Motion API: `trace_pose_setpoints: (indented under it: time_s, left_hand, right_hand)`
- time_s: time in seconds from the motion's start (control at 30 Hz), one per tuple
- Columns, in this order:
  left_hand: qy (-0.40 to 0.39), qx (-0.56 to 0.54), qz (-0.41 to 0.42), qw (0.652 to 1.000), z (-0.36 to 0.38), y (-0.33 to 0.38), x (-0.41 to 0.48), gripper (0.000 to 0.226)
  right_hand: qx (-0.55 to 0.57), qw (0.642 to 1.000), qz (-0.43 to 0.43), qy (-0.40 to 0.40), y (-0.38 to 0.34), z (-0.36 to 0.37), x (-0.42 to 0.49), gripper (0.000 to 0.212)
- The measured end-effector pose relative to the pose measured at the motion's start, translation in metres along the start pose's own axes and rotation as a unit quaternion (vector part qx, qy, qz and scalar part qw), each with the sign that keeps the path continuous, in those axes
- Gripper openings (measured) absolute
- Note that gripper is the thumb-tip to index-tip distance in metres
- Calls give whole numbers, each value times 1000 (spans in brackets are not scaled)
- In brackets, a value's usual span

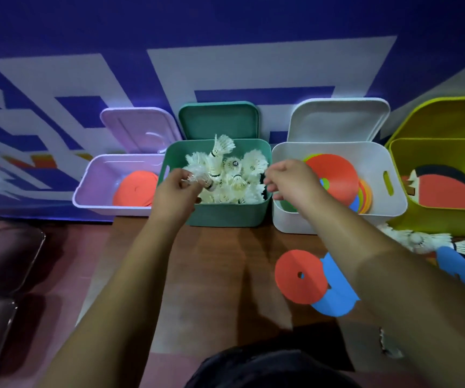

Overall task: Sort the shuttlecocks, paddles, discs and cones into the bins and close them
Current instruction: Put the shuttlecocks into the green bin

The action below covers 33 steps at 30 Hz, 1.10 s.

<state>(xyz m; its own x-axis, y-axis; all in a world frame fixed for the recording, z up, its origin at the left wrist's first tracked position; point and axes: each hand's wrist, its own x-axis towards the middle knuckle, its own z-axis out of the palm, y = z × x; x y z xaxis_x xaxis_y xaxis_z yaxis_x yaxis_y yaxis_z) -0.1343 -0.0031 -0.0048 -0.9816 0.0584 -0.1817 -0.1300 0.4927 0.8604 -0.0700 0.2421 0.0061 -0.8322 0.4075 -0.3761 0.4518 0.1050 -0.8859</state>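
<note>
Brown table [225, 261] holds four open bins [108, 206] [225, 215] [293, 223] [436, 219]; left hand [174, 191] pinches one shuttlecock [206, 177].

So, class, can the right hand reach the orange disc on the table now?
Probably yes: the orange disc lies uncovered on the table, and the right hand seems to hold nothing.

Four bins stand in a row: lilac bin [97, 189], green bin [225, 214], white bin [290, 222], yellow-green bin [436, 219]. Each has a raised lid, so there are four lids [218, 120]. The shuttlecocks [234, 175] heaped in the green bin are too many to count; at least two loose shuttlecocks [422, 240] lie on the worktop [220, 261]. One orange disc [300, 275] lies there too, and blue disc [335, 299] parts show either side of a forearm — one disc or two, unclear. One red paddle [447, 191] shows in the yellow-green bin. Two hands — left hand [174, 191], right hand [290, 180].
</note>
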Motion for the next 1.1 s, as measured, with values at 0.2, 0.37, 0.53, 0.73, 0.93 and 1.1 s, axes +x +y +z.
trace_pose_setpoints:
  time_s: [0.2,0.37,0.53,0.73,0.93,1.1]
  left_hand:
    - [17,-41,1,999,-32,8,79,30]
    - [-26,-69,-91,993,-31,-15,113,45]
    - [-45,-51,-100,993,-21,-34,104,42]
    - [-116,-49,-64,990,0,-23,65,23]
    - [-206,-28,-21,978,48,-7,23,13]
    - [-316,-14,2,949,114,-3,-21,15]
  right_hand:
    - [-31,998,53,14,31,24,-5,17]
    - [-44,997,53,28,37,34,-4,12]
    - [-46,998,35,37,30,37,-4,12]
    - [-38,997,35,48,32,36,-13,13]
    - [30,993,64,95,47,12,-33,15]
    - [18,978,105,178,91,-39,-61,22]
